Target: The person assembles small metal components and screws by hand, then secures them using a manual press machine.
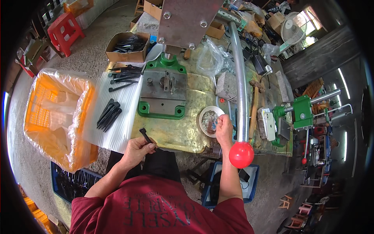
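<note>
A short black strip-shaped part with a wider head (144,134) is pinched in my left hand (136,151), just off the table's near edge. My right hand (224,130) has its fingers closed at the right rim of a small white bowl (203,119) of small shiny pieces. Whether those fingers hold a piece cannot be made out. Beyond my hands stands a green-based hand press (161,111) with a steel fixture plate (156,91). Its long lever (240,78), tipped by a red ball (241,155), hangs over the right forearm. Several similar black parts (109,116) lie on white foam sheeting (117,134).
An orange plastic-lined crate (39,101) stands left of the table. Behind the foam is a cardboard box (110,55) of black parts. To the right lie a stone block (226,86), a hammer (255,101), a phone (269,125) and a second green press (304,113). Blue bins (256,175) sit below.
</note>
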Available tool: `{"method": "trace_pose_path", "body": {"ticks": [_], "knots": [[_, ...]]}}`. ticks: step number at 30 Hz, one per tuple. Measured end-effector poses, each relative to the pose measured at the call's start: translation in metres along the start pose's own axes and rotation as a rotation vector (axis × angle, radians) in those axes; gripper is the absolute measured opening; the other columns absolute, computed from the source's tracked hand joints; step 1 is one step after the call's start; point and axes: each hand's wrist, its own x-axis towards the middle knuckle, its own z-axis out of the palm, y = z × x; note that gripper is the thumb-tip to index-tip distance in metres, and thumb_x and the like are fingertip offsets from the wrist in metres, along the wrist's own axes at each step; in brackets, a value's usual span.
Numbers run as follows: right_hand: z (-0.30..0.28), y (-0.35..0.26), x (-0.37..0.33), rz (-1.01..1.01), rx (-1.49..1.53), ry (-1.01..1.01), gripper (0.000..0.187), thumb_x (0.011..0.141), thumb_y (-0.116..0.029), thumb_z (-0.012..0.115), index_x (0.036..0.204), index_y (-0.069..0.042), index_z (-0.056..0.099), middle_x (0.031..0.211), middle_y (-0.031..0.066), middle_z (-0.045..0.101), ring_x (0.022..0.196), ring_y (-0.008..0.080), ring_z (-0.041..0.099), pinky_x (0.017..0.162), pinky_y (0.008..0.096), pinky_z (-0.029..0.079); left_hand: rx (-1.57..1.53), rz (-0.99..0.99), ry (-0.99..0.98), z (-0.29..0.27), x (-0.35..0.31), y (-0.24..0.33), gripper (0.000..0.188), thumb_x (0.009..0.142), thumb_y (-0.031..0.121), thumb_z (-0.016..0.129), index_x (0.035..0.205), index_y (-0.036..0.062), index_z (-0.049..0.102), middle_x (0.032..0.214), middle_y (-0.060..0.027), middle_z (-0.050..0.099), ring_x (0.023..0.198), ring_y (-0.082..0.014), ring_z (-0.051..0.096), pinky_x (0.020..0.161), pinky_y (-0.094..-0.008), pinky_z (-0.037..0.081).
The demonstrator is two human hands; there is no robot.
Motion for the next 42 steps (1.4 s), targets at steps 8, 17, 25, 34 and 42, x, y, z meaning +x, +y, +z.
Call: {"method": "trace_pose_path", "body": {"ticks": [8, 17, 25, 34, 42], "knots": [[0.014, 0.020, -0.007, 0.114, 0.639, 0.123, 0.011, 0.081, 0.002, 0.042, 0.090, -0.003, 0.038, 0.073, 0.0019, 0.043, 0.059, 0.0082, 0.042, 0.054, 0.0206, 0.038, -0.025, -0.016, -0.004, 0.004, 0.002, 0.005, 0.016, 0.082, 0.014, 0.052, 0.086, -0.0019, 0.056, 0.075, -0.0032, 0.057, 0.066, -0.0086, 0.054, 0.061, -0.0207, 0.044], [0.022, -0.024, -0.033, 0.035, 0.985, 0.037, 0.016, 0.082, 0.000, 0.045, 0.092, -0.007, 0.035, 0.071, 0.0046, 0.045, 0.057, 0.0093, 0.042, 0.052, 0.0208, 0.036, -0.037, 0.044, -0.022, 0.017, 0.016, 0.022, 0.014, 0.083, 0.010, 0.051, 0.087, -0.0012, 0.056, 0.077, -0.0030, 0.057, 0.068, -0.0078, 0.054, 0.063, -0.0203, 0.045], [0.047, -0.069, -0.059, -0.028, 1.235, -0.239, 0.019, 0.083, -0.002, 0.045, 0.095, -0.007, 0.032, 0.072, 0.0037, 0.043, 0.058, 0.0079, 0.041, 0.052, 0.0194, 0.036, -0.347, 0.102, -0.074, 0.030, 0.025, 0.031, 0.016, 0.081, 0.014, 0.053, 0.089, 0.0000, 0.055, 0.081, -0.0072, 0.058, 0.073, -0.0142, 0.057, 0.067, -0.0266, 0.048], [0.056, -0.091, -0.067, -0.011, 1.302, -0.327, 0.019, 0.082, -0.002, 0.047, 0.092, -0.007, 0.032, 0.071, 0.0032, 0.044, 0.058, 0.0067, 0.042, 0.052, 0.0183, 0.036, -0.704, 0.070, -0.059, 0.028, 0.015, 0.031, 0.015, 0.081, 0.013, 0.053, 0.092, 0.0027, 0.054, 0.085, -0.0090, 0.057, 0.073, -0.0184, 0.057, 0.067, -0.0303, 0.048], [0.058, -0.095, -0.071, 0.020, 1.269, -0.330, 0.020, 0.081, -0.005, 0.050, 0.089, -0.008, 0.032, 0.070, 0.0043, 0.045, 0.056, 0.0084, 0.042, 0.050, 0.0190, 0.035, -0.688, 0.072, -0.067, 0.025, 0.012, 0.028, 0.015, 0.081, 0.014, 0.053, 0.090, 0.0028, 0.054, 0.084, -0.0077, 0.057, 0.073, -0.0171, 0.057, 0.067, -0.0305, 0.049]]}}
